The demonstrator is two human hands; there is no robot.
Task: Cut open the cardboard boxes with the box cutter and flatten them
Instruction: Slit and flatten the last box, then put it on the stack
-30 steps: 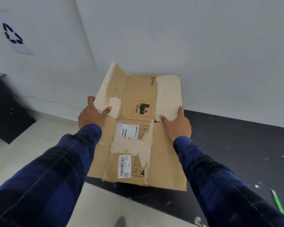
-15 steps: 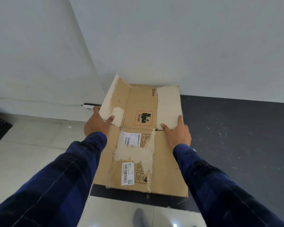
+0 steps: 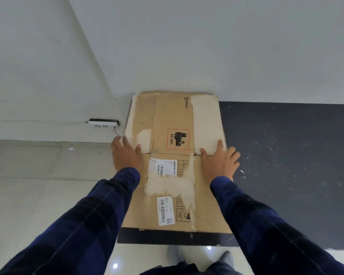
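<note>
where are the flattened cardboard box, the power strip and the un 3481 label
flattened cardboard box (image 3: 207,205): head view, bare right panel
power strip (image 3: 103,123): head view, white socket face
UN 3481 label (image 3: 177,139): head view, centre of the red-hatched square

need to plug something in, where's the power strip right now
In the head view the white power strip sits at the base of the wall, left of the flattened cardboard box and just beyond the left hand.

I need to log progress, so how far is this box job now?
Done: the brown cardboard box lies flattened on the floor against the white wall. In hand: the left hand and right hand rest on its side edges, fingers spread. Left: no other boxes or box cutter are in view, so I cannot tell.
</note>
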